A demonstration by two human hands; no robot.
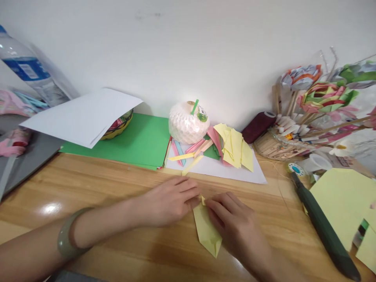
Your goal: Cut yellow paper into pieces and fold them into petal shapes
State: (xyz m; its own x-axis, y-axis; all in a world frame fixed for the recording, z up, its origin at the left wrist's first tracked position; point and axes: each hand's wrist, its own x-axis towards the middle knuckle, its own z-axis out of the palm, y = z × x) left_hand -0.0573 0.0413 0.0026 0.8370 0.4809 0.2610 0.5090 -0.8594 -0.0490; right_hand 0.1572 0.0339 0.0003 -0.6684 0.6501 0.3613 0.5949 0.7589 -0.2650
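Note:
A folded yellow paper [204, 223] lies on the wooden table in front of me, its lower end creased to a point. My left hand [178, 199] comes in from the left with fingers curled together, its fingertips at the paper's upper left edge. Opposite it, my right hand [232, 215] pinches the small folded tip at the top, with part of the palm covering the paper's right side. Both sets of fingertips are close together there. A greenish bangle [70, 235] circles my left wrist.
Behind the hands, yellow slips [233, 145] and coloured strips lie on white paper, beside a netted white round object [188, 121]. Green sheets [143, 137] are left of it. At right are a dark green long-handled tool [326, 227], yellow sheets [343, 196] and a basket [282, 145] of paper flowers.

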